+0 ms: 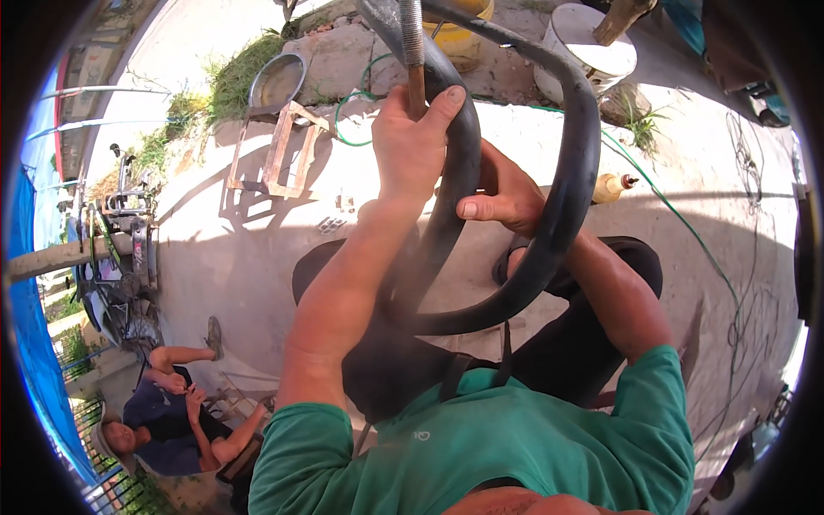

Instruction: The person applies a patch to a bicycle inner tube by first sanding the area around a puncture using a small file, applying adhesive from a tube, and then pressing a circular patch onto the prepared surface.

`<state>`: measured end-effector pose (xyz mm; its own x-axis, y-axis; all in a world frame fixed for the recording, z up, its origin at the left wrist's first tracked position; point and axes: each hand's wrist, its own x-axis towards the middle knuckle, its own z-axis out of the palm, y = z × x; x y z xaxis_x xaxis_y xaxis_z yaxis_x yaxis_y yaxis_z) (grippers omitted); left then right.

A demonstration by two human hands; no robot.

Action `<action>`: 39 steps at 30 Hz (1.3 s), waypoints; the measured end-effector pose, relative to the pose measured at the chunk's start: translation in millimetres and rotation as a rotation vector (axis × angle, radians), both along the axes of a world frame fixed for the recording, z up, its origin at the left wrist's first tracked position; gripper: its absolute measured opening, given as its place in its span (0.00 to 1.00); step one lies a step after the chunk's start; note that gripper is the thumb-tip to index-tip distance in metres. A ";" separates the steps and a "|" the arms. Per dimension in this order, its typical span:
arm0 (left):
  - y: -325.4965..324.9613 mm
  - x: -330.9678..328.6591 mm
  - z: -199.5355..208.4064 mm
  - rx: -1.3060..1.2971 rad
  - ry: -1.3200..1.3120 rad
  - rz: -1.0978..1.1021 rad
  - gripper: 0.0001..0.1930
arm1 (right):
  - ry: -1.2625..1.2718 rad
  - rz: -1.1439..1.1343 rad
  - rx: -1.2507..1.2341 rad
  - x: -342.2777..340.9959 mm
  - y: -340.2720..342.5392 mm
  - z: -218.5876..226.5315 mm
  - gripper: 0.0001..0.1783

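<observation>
A black rubber inner tube point(579, 154) loops in front of me, from the top of the view down over my lap. My left hand point(412, 146) is closed at the left strand of the tube, its thumb along the rubber. An upright threaded metal rod point(412, 34) with a rusty brown lower end comes down into that hand's grasp. Whether the fingers grip the rod or only lie round it is hidden. My right hand point(511, 197) holds the tube between its two strands, thumb pointing left and fingers partly hidden behind the rubber.
A rusty metal frame point(279, 159) and a round basin point(279, 79) stand at the far left. Yellow point(459, 43) and white point(584, 51) buckets are ahead. A yellowish bottle point(611, 187) lies right, near a green hose point(678, 215). Another person point(176, 421) sits at lower left.
</observation>
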<state>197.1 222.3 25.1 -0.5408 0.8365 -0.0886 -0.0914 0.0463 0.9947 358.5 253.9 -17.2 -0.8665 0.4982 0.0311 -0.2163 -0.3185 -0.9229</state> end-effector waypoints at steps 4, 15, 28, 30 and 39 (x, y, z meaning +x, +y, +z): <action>-0.5 2.8 1.4 -0.087 0.113 -0.011 0.21 | -0.152 -0.117 -0.016 -1.3 -10.3 9.4 0.42; -52.8 -13.1 10.5 -0.056 0.220 -0.199 0.20 | -0.138 -0.280 -0.192 25.8 -1.6 30.3 0.31; -107.8 30.7 20.2 0.116 0.785 -0.346 0.24 | -0.167 -0.252 -0.180 63.2 3.3 43.2 0.28; -103.9 33.1 15.5 0.115 0.881 -0.364 0.26 | -0.192 -0.211 -0.154 66.2 3.5 46.0 0.26; -70.1 46.6 28.1 0.112 1.130 -0.408 0.29 | -0.178 -0.214 -0.219 74.4 3.9 50.7 0.18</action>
